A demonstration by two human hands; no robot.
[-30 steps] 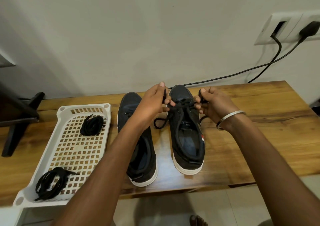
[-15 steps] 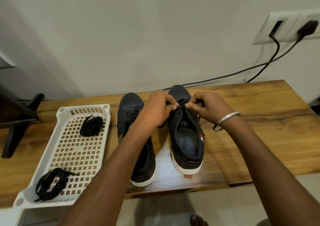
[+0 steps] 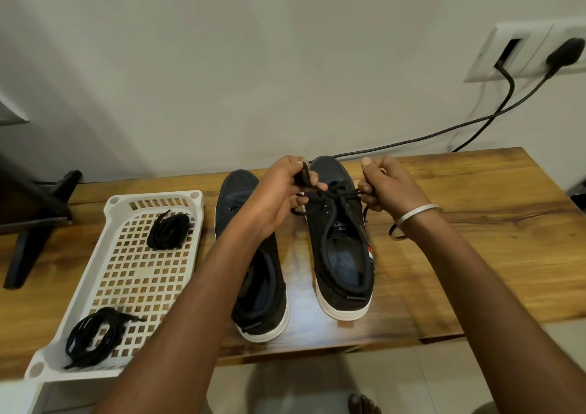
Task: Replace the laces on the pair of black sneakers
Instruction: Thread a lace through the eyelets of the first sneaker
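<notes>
1. At the far left, a dark stand (image 3: 35, 220) is seen resting on the wooden table (image 3: 475, 255).
2. A white perforated tray (image 3: 133, 274) is set on the table beside it. Two bundles of black laces are held in it: one coiled bundle (image 3: 169, 231) near the far end, and a looser bundle (image 3: 95, 339) near the close end.
3. Just right of the tray, the left sneaker (image 3: 253, 287) is placed flat on the table, toe toward the wall; its middle is partly hidden by the left forearm.
4. The left hand (image 3: 282, 195) is raised over the gap between the two shoes. Its fingers are curled, and a gathered loop of the black lace (image 3: 336, 195) is pinched between thumb and fingers.
5. The lace is drawn taut across the upper eyelets of the right sneaker (image 3: 342, 248), which stands on the table just beside the left one, toe toward the wall, white sole visible at the heel.
6. The right hand (image 3: 388, 185) is held over the right side of that shoe. Its fingers are curled, and the other end of the lace is gripped in them; a silver bangle (image 3: 418, 214) is worn on the wrist.
7. On the wall at upper right, a white socket plate (image 3: 523, 52) is fitted, and two black cables (image 3: 444, 131) are run from it down behind the table.
</notes>
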